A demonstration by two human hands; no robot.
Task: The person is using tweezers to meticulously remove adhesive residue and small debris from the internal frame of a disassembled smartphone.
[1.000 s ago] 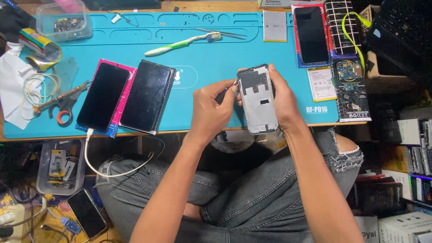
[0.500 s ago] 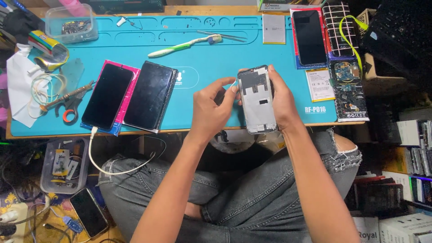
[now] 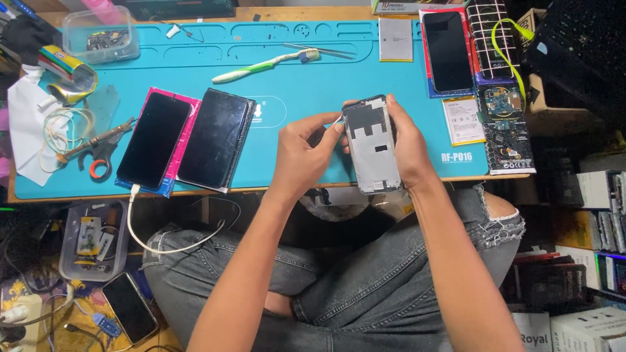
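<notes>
A grey-and-black phone frame (image 3: 372, 143) sits in the hands, above a turquoise mat (image 3: 293, 91), left a green-and-white toothbrush (image 3: 261, 65).

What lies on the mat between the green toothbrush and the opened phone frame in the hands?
Nothing: in the head view, only bare blue mat separates the toothbrush from the phone frame.

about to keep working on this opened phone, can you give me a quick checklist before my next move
1. Right hand has a firm grip on the opened grey phone frame: ok.
2. Left hand pinches a thin pale tool at the frame's upper left edge: ok.
3. Tool tip seated in the seam: cannot tell.
4. Frame supported: not ok, it is held above the edge of the turquoise work mat, not resting on it.
5. Green and white toothbrush lies on the mat, apart from both hands: ok.
</notes>
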